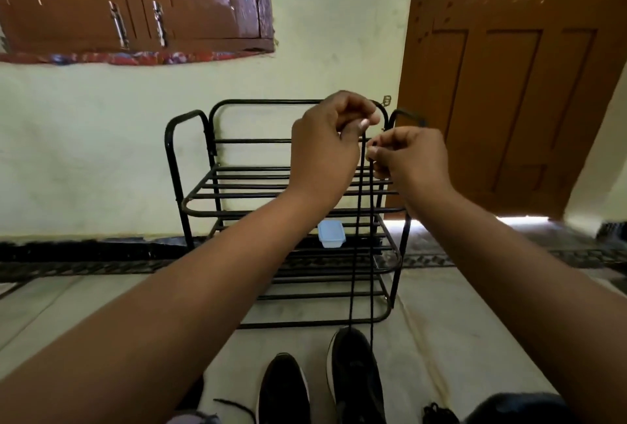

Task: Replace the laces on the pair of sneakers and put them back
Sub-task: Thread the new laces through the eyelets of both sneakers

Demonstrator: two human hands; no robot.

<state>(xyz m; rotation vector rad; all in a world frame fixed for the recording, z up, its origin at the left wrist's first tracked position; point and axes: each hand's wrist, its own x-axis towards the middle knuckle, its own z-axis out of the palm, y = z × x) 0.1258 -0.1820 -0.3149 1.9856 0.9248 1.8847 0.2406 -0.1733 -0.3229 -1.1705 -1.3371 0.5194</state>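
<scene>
Two black sneakers with white soles stand on the floor cloth near the bottom edge, the left sneaker [283, 388] a little behind the right sneaker [356, 376]. A black lace [355, 240] runs up in two strands from the right sneaker to my raised hands. My left hand [327, 145] pinches one strand between thumb and fingers. Just to its right and slightly lower, my right hand [409, 155] pinches the other strand. Another black lace [234, 406] lies loose on the cloth at bottom left.
A black metal shoe rack [190, 199] stands against the wall behind my hands, with a small pale blue box [331, 234] on a lower shelf. A brown door [515, 77] is at the right. A dark bundle [439, 414] lies at bottom right.
</scene>
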